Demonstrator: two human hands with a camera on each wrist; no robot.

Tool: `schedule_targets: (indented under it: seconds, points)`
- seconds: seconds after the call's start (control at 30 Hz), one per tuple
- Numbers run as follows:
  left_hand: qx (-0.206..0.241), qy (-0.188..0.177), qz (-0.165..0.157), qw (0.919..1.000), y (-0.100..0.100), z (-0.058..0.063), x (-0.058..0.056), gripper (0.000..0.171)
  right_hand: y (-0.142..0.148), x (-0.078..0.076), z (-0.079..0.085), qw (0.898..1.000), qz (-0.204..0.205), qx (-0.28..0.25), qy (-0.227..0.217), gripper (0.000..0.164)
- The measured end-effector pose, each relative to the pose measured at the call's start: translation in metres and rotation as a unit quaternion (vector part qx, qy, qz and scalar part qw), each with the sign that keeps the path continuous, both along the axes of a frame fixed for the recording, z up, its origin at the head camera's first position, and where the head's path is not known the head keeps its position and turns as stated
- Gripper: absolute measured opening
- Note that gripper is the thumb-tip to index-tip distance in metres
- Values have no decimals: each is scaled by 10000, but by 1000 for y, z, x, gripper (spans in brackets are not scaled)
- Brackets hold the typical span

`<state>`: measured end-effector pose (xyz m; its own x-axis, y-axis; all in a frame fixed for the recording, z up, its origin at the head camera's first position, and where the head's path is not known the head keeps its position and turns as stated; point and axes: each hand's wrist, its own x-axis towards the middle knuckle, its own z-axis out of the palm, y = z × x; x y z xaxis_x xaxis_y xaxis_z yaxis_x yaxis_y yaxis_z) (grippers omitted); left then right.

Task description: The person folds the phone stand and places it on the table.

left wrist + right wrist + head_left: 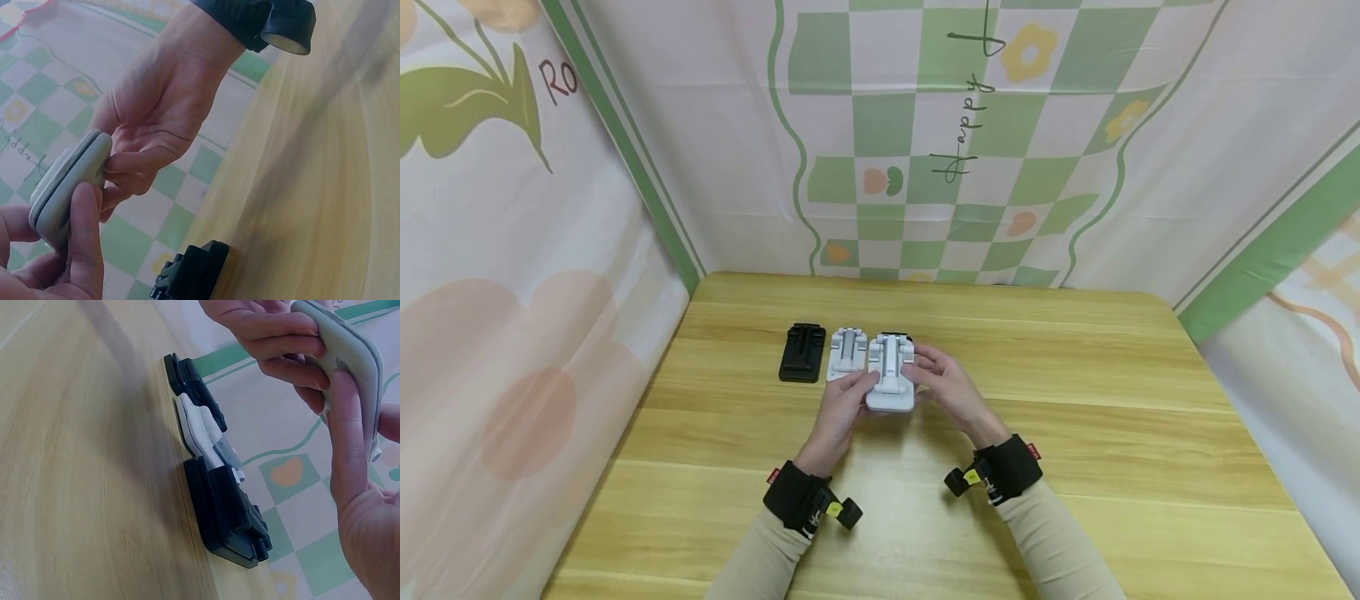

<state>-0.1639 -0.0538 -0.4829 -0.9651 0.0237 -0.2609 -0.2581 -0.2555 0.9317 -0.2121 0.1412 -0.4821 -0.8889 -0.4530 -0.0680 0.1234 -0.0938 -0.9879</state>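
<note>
Both hands hold a white folding phone stand [890, 402] above the table, folded flat, its hinged arm facing up in the head view. My left hand [837, 412] grips its left edge, thumb on top and fingers beneath. On the other side my right hand [953, 392] holds the right edge, its thumb over the front. In the right wrist view, fingers of both hands lie against the smooth underside of the white stand [356, 359]. A black phone stand [219, 515] sits on the table, mostly hidden behind the held one in the head view.
To the left on the wooden table [1075, 375] lie another black phone stand [802, 354] and a second white phone stand [847, 350], side by side. A patterned cloth [730, 167] hangs behind the table's back edge. Both wrists wear black straps with small cameras.
</note>
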Motion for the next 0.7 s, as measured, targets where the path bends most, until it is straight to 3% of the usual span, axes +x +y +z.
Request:
schedule_targets:
  seconds: [0.7]
  points:
    - [-310, -23, -70, 9995, 0, -8, 0, 39, 2, 0, -5, 10000, -38, 18, 83, 59]
